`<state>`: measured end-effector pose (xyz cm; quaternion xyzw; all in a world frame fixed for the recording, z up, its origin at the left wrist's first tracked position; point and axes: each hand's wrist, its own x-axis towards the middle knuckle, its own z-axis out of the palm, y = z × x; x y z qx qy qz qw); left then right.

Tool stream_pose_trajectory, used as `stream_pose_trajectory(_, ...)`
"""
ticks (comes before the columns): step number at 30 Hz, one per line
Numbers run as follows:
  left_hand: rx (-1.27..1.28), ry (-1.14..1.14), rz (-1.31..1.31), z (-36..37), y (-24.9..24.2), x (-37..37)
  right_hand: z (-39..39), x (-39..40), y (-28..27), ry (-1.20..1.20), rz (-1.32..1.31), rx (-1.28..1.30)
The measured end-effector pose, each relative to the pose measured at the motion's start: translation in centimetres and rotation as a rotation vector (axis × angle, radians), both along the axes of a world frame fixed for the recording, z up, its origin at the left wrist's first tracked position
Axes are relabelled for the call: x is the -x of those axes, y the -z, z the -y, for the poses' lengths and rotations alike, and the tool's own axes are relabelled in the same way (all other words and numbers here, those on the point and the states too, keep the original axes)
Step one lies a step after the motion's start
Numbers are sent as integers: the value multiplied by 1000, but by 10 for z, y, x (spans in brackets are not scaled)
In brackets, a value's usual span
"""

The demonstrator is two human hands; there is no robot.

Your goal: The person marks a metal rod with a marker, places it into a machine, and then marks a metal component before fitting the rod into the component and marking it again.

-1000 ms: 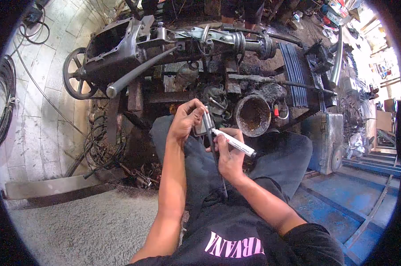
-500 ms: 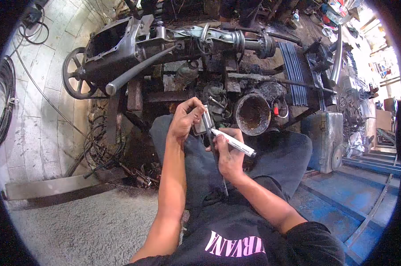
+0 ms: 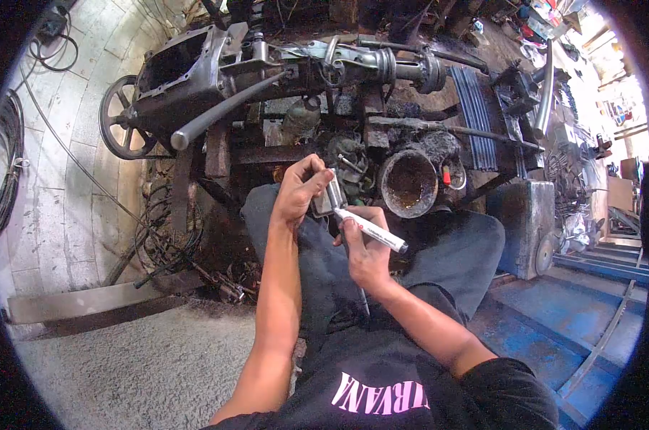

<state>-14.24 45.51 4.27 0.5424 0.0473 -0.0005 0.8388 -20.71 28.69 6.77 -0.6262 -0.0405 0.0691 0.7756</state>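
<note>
My left hand (image 3: 299, 190) grips a small grey metal piece (image 3: 327, 198) above my lap, thumb and fingers pinched around it. My right hand (image 3: 364, 247) holds a white marker pen (image 3: 370, 229), its tip touching the metal piece. A thin dark rod (image 3: 358, 283) runs down from between my hands along my lap. I sit with dark trousers, knees apart, facing a greasy machine.
A large oily machine with a handwheel (image 3: 120, 118) and a long lever (image 3: 220, 107) stands ahead. A rusty round pot (image 3: 408, 183) sits just beyond my right hand. Coiled cables (image 3: 5, 165) lie left; a blue metal floor (image 3: 554, 315) and a grey box (image 3: 529, 222) are at the right.
Both hands and the marker have shifted slightly upward; the marker tip stays on the metal piece. Otherwise the scene is the same.
</note>
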Motion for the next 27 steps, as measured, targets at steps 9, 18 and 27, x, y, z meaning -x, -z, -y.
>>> stream_pose_trajectory(9, -65, -45, 14, 1, -4, 0, -2, -1, -3, 43, -32, -53)
stream_pose_trajectory(18, -103, -70, 23, 1, -1, -1, -2, -1, -2, 12, -18, 2)
stream_pose_trajectory(27, -131, -78, 5, 2, -3, -1, -2, -1, -2, 37, -31, -48)
